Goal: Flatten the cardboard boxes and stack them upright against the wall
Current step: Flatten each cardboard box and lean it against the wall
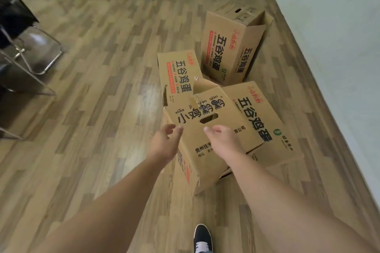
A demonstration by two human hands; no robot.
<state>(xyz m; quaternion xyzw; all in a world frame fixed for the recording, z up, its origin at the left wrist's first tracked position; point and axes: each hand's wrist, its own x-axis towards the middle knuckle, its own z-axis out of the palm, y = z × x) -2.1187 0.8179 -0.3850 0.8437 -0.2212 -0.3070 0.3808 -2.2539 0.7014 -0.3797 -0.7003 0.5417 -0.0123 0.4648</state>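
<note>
Both hands reach at frame centre, fingers loosely spread, holding nothing: left hand [164,141], right hand [223,139] over the nearest cardboard box [205,150], which partly hides two boxes behind it.

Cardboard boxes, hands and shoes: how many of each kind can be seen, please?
Boxes: 3, near, left, far
Hands: 2, left hand, right hand
Shoes: 1, shoe
Total: 6

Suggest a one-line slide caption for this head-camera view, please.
Both open hands, left hand and right hand, reach toward the nearest cardboard box on the wooden floor.
</note>
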